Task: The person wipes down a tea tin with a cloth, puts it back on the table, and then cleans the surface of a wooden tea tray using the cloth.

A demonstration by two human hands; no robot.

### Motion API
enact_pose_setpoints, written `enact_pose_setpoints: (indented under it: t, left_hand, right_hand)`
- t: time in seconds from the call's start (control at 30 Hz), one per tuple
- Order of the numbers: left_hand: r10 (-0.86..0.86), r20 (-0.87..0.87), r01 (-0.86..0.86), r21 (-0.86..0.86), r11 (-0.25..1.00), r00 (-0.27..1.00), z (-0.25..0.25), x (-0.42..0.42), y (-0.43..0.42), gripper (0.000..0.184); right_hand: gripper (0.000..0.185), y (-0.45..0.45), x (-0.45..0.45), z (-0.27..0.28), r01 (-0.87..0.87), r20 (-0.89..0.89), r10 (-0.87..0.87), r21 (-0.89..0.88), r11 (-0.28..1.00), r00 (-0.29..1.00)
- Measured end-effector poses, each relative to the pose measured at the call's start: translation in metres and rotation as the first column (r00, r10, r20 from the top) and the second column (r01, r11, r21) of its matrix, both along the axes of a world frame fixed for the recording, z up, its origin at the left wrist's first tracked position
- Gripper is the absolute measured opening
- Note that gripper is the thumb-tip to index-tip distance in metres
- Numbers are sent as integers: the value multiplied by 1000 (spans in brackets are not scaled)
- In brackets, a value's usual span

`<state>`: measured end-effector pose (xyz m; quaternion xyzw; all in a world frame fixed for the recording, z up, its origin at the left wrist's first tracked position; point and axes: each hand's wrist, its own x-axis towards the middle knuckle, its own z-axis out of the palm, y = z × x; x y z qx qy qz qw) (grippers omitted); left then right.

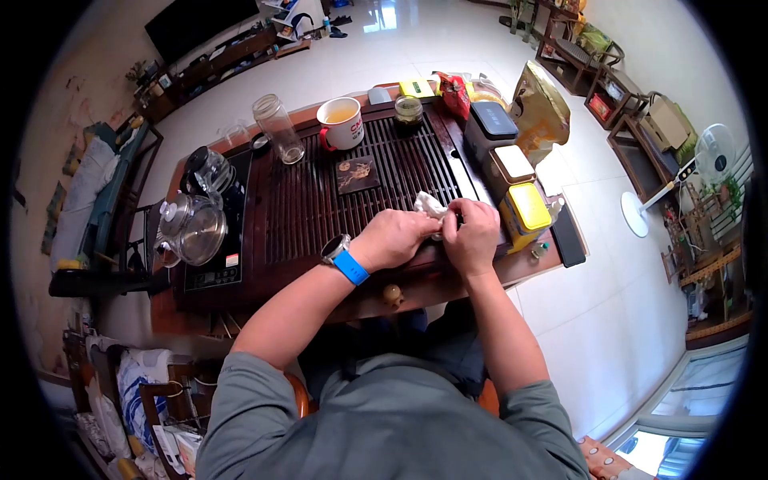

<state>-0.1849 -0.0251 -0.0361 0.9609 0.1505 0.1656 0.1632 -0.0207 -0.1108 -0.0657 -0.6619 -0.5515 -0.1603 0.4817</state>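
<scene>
Over the front right of the slatted dark wood tea tray (300, 216), my hands come together around a crumpled white tissue (430, 204). My left hand (392, 238), with a blue-strapped watch (346, 260) at its wrist, has its fingers closed against the tissue's lower side. From the right, my right hand (474, 236) is closed with bent fingers at the same bunch. The fingers hide whether anything else lies inside. A square dark coaster (357, 174) with a gold pattern rests on the slats just beyond. Nearest my right hand is a yellow-lidded tin (525, 212).
A white mug (342, 128) of amber liquid, a tall glass bottle (279, 132) and a small glass jar (408, 114) stand toward the back. Glass kettles (202, 228) sit at the left. Canisters (490, 128) and a gold bag (540, 112) line the right edge.
</scene>
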Motion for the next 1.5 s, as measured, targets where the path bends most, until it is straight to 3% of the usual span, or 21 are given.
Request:
enact_pose_setpoints:
  t: [0.13, 0.27, 0.3, 0.37, 0.43, 0.5, 0.57, 0.63, 0.7, 0.73, 0.77, 0.87, 0.97, 1.2, 1.5]
  left_hand:
    - [-25, 139, 36, -75, 997, 990, -3, -8, -5, 29]
    - [207, 253, -119, -322, 939, 945, 20, -26, -8, 36]
    - [238, 367, -88, -380, 921, 899, 18, -35, -4, 37]
    - [392, 429, -141, -509, 849, 814, 25, -58, -2, 39]
    - [502, 575, -67, -613, 788, 646, 21, -82, 3, 39]
    - [589, 580, -55, -684, 727, 563, 23, -116, 2, 43]
    - [656, 537, -276, -622, 732, 530, 35, -145, -14, 40]
    - [648, 431, -537, -362, 762, 628, 49, -165, -35, 36]
    - [638, 215, -636, -89, 766, 739, 31, -181, -48, 34]
    - [668, 79, -659, -114, 744, 740, 20, -181, -58, 31]
    - [595, 90, -600, 32, 800, 798, 3, -180, -63, 30]
    - [611, 227, -633, 36, 773, 759, -11, -164, -74, 33]
    - [511, 245, -544, 92, 834, 824, -18, -140, -74, 32]
    - [414, 353, -463, 66, 884, 839, -22, -91, -77, 34]
    - [469, 286, -506, 69, 860, 836, -17, -154, -79, 35]
  right_hand:
    - [4, 0, 2, -2, 3, 0, -3, -8, 1000, 1000]
    - [5, -1, 1, -1, 22, 24, -21, -35, 999, 999]
    - [5, -1, 1, -1, 24, 27, -23, -37, 999, 999]
    - [6, -1, 0, 0, 28, 35, -27, -38, 999, 999]
    - [7, 0, 1, 0, 25, 38, -23, -53, 998, 999]
    - [7, -1, 0, 0, 22, 34, -20, -66, 998, 999]
    - [7, -1, -1, 0, 27, 51, -24, -63, 998, 998]
    - [7, 0, -1, 0, 36, 60, -31, -72, 997, 998]
    - [6, 0, -2, 2, 38, 74, -33, -81, 996, 997]
    - [6, 0, -3, 2, 41, 78, -34, -83, 996, 996]
    - [6, 0, -3, 3, 44, 82, -37, -83, 996, 996]
    - [7, 0, -4, 3, 53, 115, -43, -86, 995, 992]
    - [7, 0, -5, 4, 56, 110, -44, -105, 993, 993]
    - [8, 0, -2, 1, 54, 111, -39, -139, 989, 993]
    - [11, -1, 1, -1, 84, 80, -67, -231, 969, 995]
